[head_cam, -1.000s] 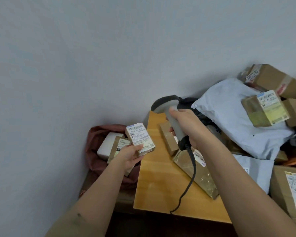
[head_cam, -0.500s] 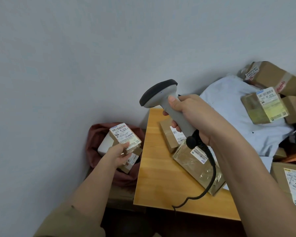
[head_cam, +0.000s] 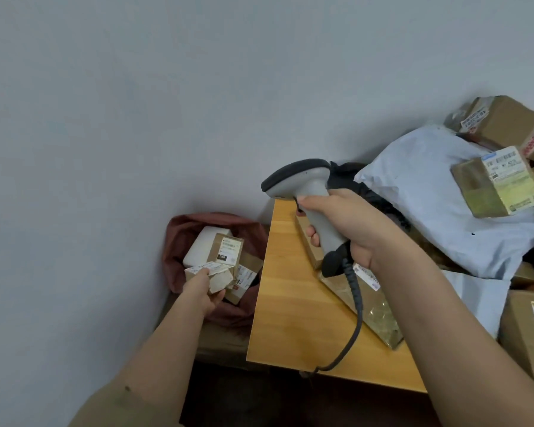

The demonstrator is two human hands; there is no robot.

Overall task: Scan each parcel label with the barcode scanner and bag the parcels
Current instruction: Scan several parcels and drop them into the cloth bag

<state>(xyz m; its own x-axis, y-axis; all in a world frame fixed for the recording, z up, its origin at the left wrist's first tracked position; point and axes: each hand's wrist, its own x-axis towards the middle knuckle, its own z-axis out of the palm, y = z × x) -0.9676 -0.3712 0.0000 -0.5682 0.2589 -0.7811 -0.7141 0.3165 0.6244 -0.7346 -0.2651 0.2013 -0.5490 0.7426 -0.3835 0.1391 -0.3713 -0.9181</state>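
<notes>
The right hand [head_cam: 349, 223] grips the barcode scanner [head_cam: 305, 198] above the counter [head_cam: 290, 318], handle upright, head pointing left, while the left hand [head_cam: 205, 288] holds a small parcel [head_cam: 208, 274] flat inside the red bag [head_cam: 182, 238].

Lighting: soft, even, fairly bright; source not visible. Wall [head_cam: 136, 103] reads flat pale grey-blue, darkening slightly toward the left and lower-left corner. Shadows diffuse: a faint one on the wall behind the scanner [head_cam: 299, 183], a dark band under the near edge of the surface [head_cam: 290, 318]. Mild sheen on the taped flat parcel [head_cam: 373, 312]. Slight motion blur on the small parcel [head_cam: 211, 277] in the left hand [head_cam: 205, 292]. Wide-angle stretch enlarges the near forearms at the frame edges.
</notes>
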